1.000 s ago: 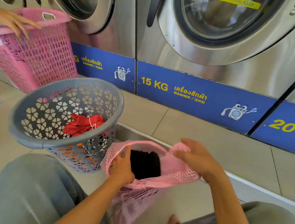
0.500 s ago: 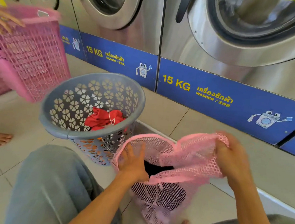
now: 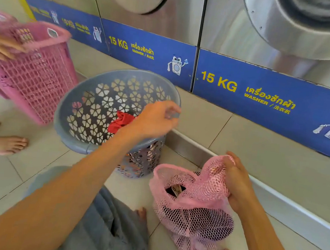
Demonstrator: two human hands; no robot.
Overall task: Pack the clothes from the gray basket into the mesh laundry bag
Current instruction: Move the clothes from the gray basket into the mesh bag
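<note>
Since the earlier frame the left hand point(image 3: 156, 120) has let go of the bag's mouth and reached over the gray basket point(image 3: 90, 146), where it now hovers above the far right rim with fingers loosely curled and holding nothing; whether a fingertip touches the rim is unclear. Its forearm stretches diagonally from the lower left across the basket's near edge. The stainless washers point(image 3: 165, 15) with blue 15 KG panels line the back. A pink basket point(image 3: 38, 78) sits at left, blurred, with another person's hand on its rim. Inside the gray basket lies a red garment point(image 3: 120, 120), just beside the left wrist. The pink mesh laundry bag point(image 3: 194, 207) stands on the tiled floor, dark clothing inside. The right hand point(image 3: 237, 183) grips the bag's bunched upper edge, fingers curled round the mesh, holding the mouth up.
</note>
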